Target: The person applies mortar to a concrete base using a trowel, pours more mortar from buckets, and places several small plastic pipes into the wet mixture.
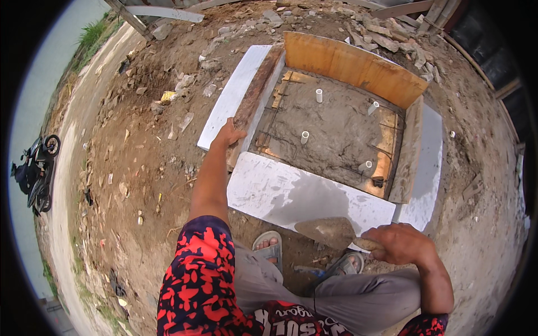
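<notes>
My left hand [228,133] grips the edge of a dark wooden board [259,84], the left side of a box-shaped form. In my right hand [399,244] is the handle of a trowel [325,231], its blade coated in grey mortar and held just off the near edge of the form. Wet grey concrete [339,126] fills much of the form, with several short white pipes [305,138] standing in it. Thin steel bars [270,119] and bare wood show along its sides. A white panel [263,182] in front carries a wet grey patch.
A tall plywood board [353,67] closes the far side, and another board [408,154] the right. More white panels [428,162] lie outside. Broken stones [386,42] lie behind the form. My sandalled feet [269,246] are close to the front panel. A motorcycle [36,173] stands far left.
</notes>
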The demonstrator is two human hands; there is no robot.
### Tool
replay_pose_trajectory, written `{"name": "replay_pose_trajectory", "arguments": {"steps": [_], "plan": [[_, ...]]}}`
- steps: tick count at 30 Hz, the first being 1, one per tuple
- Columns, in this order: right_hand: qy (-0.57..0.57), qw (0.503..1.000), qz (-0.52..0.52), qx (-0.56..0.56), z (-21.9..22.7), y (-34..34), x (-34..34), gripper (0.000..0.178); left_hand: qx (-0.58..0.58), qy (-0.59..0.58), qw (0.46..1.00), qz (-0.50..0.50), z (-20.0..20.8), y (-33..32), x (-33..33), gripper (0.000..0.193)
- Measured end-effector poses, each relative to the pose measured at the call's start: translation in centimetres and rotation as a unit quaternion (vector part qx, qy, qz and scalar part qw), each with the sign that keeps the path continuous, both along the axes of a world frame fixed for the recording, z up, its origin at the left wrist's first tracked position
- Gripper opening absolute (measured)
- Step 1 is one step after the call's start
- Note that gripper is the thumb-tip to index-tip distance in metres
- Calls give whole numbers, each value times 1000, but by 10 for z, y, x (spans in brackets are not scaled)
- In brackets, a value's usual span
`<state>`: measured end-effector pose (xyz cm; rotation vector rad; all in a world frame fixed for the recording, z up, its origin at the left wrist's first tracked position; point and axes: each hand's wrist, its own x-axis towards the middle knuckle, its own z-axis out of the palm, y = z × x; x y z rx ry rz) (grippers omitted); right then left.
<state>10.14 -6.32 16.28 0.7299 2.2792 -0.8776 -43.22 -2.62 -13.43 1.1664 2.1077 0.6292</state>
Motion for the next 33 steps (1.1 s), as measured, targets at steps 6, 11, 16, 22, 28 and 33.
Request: {"name": "replay_pose_trajectory", "arguments": {"steps": [6,11,16,22,28,33], "plan": [[-3,1000,-22,13,-12,6,-2,40,-64,45,997,-19,12,22,21,94],[-8,999,-31,8,0,0,-1,41,-86,23,996,16,17,25,16,94],[-24,999,-26,7,7,-3,-1,43,-41,-52,997,50,29,14,15,103],[10,1000,-26,6,15,-9,-16,43,-28,-263,961,75,51,13,20,86],[-34,999,-12,14,32,-20,-17,45,23,-501,852,150,81,18,35,52],[-54,997,-30,49,41,-26,-31,47,214,-580,772,148,119,30,64,52]]}}
